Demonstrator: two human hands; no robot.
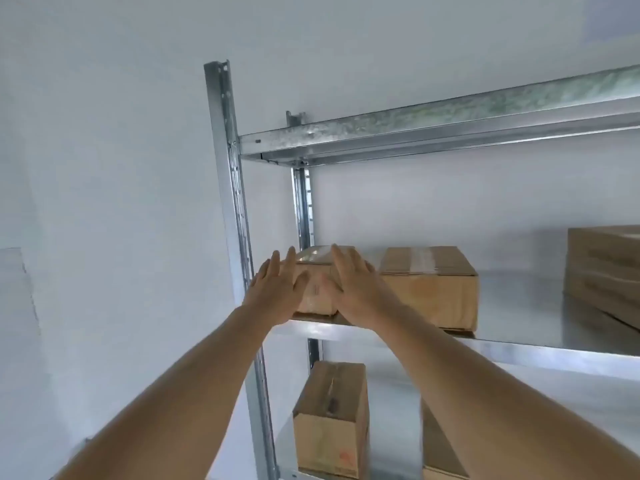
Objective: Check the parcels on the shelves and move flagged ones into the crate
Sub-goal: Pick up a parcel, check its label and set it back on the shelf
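Head view: small cardboard parcel at frame centre, on the middle shelf, between both hands. Left hand against its left side, right hand over its front right; fingers straight, spread, arms extended upward.

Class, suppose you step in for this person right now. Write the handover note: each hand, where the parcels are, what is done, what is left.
Left hand: open, fingers straight, at the left side of the small parcel at the left end of the middle shelf.
Right hand: open, laid over the same parcel's front and top.
Neither grips it yet.
Other parcels: one beside it, a stack at far right, one on the shelf below.
No crate in view; no flag readable. Checking and moving remain.
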